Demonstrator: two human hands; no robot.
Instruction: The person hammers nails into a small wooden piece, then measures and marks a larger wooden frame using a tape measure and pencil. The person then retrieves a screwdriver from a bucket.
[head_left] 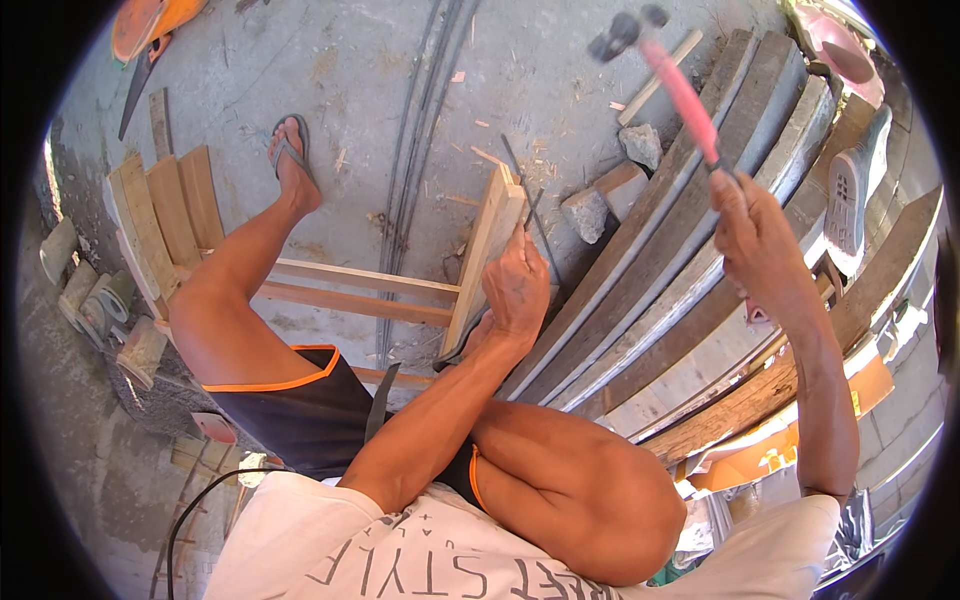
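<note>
At the centre and stretching to nine o'clock, a long wooden frame (365,278) of pale, raw, straight-edged timber, low over the grey floor (330,60). Nearest the centre, a thick end post (485,245), leaning with its top toward twelve o'clock: honey-yellow, lighter at the squared tip, seemingly of two pieces laid face to face. From there toward nine o'clock, two slim rails (360,304) running side by side with a narrow gap between, the upper one paler, the lower one a touch redder. At the far end, several short boards (173,215) in tan and light brown.

Right at the post's top, the left hand (518,288), fingers bunched close against the wood; impossible to tell whether pinching anything small. Raised between one and two o'clock, well apart from the post and wrapped tightly in the right hand (745,225), a hammer (685,100): pinkish red along the handle, black at the grip, dark and blurred at the double-ended head.

Farther out, toward one o'clock, broken concrete chunks (640,147) beside weathered beams (670,240) fanning from two to five o'clock. Near half past eleven, thin dark rods (425,100). At ten o'clock, a foot (290,175) in a flip-flop; beyond, an orange-handled saw (146,80).
</note>
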